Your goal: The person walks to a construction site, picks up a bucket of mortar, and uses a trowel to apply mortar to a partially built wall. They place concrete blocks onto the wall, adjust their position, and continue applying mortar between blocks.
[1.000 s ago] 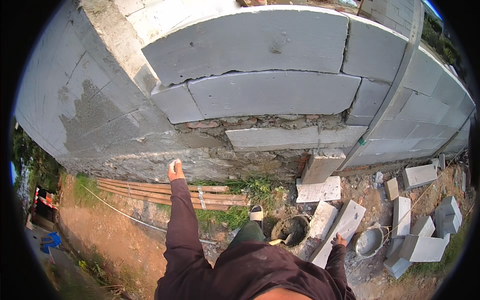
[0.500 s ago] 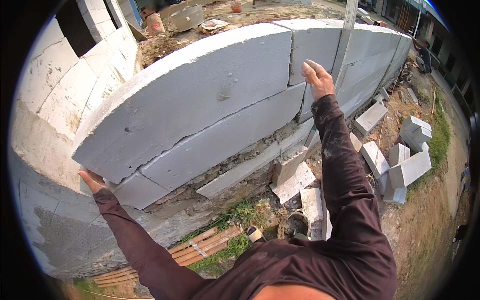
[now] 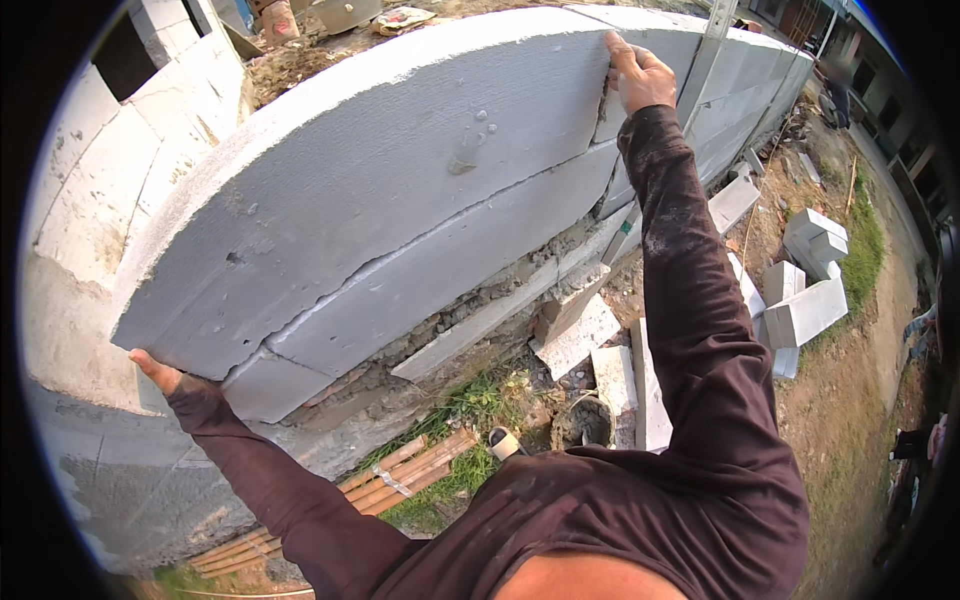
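Observation:
A large pale aerated concrete block lies lengthwise on top of the wall, with a jagged joint line beneath it. My left hand is at its lower left corner, thumb outward and the fingers partly hidden under the block's end. At the upper right end of the same block, my right hand has its fingers bent, the tips at the top edge by the joint with the neighbouring block. Under it runs a lower course of blocks, with rough mortar along its foot.
An upright metal post stands against the wall right of my hand. Loose white blocks lie on the ground at right. Below are a mortar bucket, bundled wooden strips and leaning slabs. Another person is far right.
My right hand has moved up to the block's upper right corner. My left hand stays by the lower left corner. The view has shifted, showing more of the block's top.

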A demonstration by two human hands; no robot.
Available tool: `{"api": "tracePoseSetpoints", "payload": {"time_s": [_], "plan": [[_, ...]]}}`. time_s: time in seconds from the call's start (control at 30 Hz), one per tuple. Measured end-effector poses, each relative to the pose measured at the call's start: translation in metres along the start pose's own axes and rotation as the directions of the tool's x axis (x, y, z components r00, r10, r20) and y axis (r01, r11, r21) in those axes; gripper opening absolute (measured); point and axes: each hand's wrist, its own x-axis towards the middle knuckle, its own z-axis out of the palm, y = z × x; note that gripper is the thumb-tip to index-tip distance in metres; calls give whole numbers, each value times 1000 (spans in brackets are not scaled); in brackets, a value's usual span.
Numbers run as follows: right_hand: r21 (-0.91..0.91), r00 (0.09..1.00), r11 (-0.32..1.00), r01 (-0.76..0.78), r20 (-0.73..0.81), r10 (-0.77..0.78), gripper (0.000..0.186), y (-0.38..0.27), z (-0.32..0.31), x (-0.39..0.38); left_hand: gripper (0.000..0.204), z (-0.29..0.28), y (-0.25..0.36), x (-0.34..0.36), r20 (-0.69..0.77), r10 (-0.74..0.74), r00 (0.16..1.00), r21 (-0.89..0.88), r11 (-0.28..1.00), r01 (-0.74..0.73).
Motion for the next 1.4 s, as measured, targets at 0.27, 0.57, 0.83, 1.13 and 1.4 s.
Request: {"api": "tracePoseSetpoints", "payload": {"time_s": [0.27,0.57,0.83,1.13,1.4], "plan": [[-17,996,999,-44,-82,43,60,-13,8,-10,79,-10,-10,3,-1,-3,1000,-9,1000,3],[33,970,996,-82,-225,87,67,-15,22,-10,74,-9,-17,6,2,-10,1000,-21,1000,10],[24,970,999,-35,-241,40,68,-12,16,-5,70,-18,-19,0,2,-6,1000,-14,1000,6],[291,973,951,102,-229,-34,63,-14,-23,-42,66,-92,59,-44,-14,152,988,227,963,-145],[804,967,540,-248,173,186,71,106,-113,-192,62,-106,157,-167,65,291,955,422,859,-290]]}}
